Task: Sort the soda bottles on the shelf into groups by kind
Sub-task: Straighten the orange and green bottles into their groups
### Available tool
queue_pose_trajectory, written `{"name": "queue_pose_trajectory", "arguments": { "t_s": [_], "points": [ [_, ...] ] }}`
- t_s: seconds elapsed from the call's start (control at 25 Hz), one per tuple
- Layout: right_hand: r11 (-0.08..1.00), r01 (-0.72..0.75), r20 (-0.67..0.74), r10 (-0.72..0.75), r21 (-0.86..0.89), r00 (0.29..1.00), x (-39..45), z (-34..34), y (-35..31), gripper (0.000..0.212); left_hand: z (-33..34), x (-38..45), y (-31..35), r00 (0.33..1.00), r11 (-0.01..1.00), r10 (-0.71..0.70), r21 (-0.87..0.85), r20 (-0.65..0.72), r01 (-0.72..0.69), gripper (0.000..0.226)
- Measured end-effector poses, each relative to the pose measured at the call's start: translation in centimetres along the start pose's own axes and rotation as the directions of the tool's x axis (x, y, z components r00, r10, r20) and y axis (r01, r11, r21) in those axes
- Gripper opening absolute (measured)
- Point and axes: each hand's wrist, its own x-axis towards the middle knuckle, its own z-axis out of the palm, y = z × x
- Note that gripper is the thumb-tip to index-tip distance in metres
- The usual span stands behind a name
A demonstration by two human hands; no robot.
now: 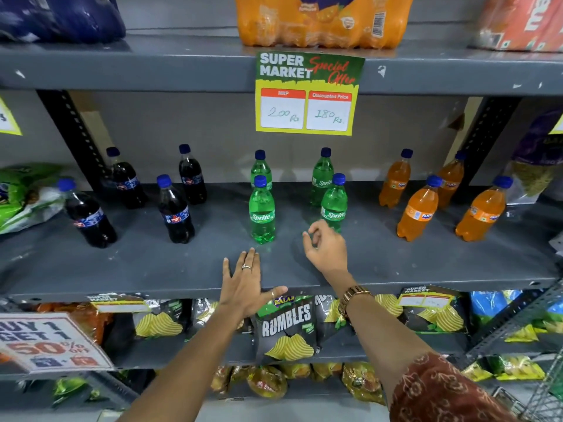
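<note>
On the grey shelf (122, 269) stand three groups of blue-capped bottles. Several dark cola bottles (175, 208) are on the left. Several green Sprite bottles (262, 213) stand in the middle. Several orange Fanta bottles (419, 211) are on the right. My left hand (245, 283) lies flat on the shelf's front edge, fingers spread, just below the front left Sprite bottle. My right hand (327, 248) hovers with loosely curled fingers in front of the front right Sprite bottle (334, 205), holding nothing.
A yellow and green price sign (307, 92) hangs from the upper shelf above the Sprite bottles. An orange multipack (320, 22) sits on top. Chip bags (285, 330) fill the shelf below. Snack bags (24, 196) flank the bottles at both ends.
</note>
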Motion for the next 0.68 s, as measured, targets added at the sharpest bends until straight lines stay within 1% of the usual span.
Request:
{"name": "queue_pose_trajectory", "arguments": {
  "t_s": [0.24,0.36,0.44,0.56,0.6,0.68],
  "points": [
    [0.989,0.149,0.200,-0.142,-0.020,0.969,-0.6,4.8,-6.0,0.007,-1.9,-1.8,-8.8,0.999,0.999,-0.048,-0.007,0.010,0.048,0.098],
    [0.986,0.167,0.350,-0.152,-0.012,0.924,-1.0,8.0,-8.4,0.014,-2.6,-2.9,-12.7,0.995,0.995,-0.099,-0.016,0.019,0.099,0.099],
    [0.990,0.144,0.435,-0.133,0.007,0.891,-1.0,10.2,-9.7,0.025,-2.9,-3.5,-14.8,0.991,0.991,-0.133,-0.025,0.026,0.134,0.102],
    [0.992,0.119,0.548,-0.081,-0.034,0.832,-0.6,13.8,-11.6,0.046,-3.4,-4.0,-17.2,0.985,0.985,-0.168,-0.041,0.046,0.169,0.105],
    [0.996,0.083,0.579,-0.042,-0.045,0.815,-0.4,14.8,-12.1,0.053,-3.5,-4.1,-17.7,0.984,0.984,-0.169,-0.052,0.053,0.171,0.105],
    [0.999,-0.044,0.614,0.043,-0.014,0.788,0.0,16.5,-13.1,0.067,-3.5,-4.1,-18.1,0.986,0.985,-0.157,-0.066,0.060,0.161,0.107]
  ]
}}
